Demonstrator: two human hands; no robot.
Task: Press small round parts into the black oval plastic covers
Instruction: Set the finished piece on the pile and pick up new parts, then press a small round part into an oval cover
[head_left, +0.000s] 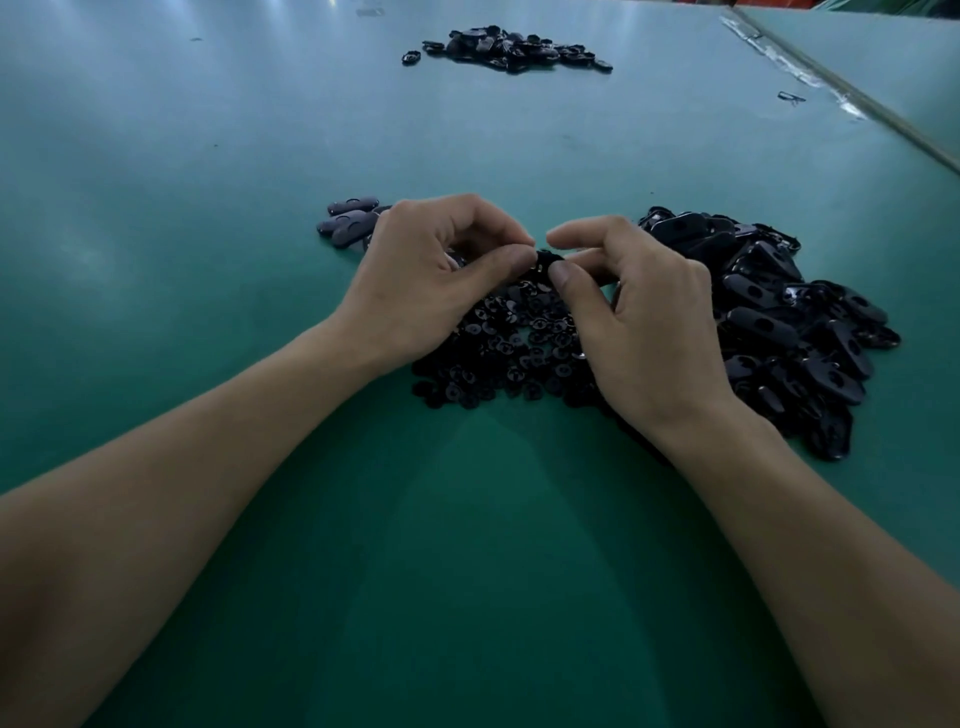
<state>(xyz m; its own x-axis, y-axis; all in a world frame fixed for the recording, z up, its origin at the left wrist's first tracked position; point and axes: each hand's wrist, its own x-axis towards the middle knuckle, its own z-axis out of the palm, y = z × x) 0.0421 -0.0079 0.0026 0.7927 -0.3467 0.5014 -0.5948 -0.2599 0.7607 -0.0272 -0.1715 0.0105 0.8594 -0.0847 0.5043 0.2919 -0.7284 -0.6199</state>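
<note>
Pinching a small black plastic piece (544, 258) between them, the left hand (431, 265) and the right hand (641, 317) meet just above the heap of small round black plastic parts (509, 343) on the green table (467, 545). The thumb and curled fingers (519, 257) of each hand close on the piece from opposite sides, so most of it is hidden (whether a round part sits in it cannot be told). The piece looks light, stiff and glossy, so probably slippery. I would hold it by its long edges, leave the hole free and press squarely with a thumb pad, since a tilted push could flick the part away. The heap of black oval plastic covers (779, 312) lies just right of the right hand, a few greyish oval covers (348, 223) lie beyond the left hand, and another dark heap (509, 49) sits far across the table.
</note>
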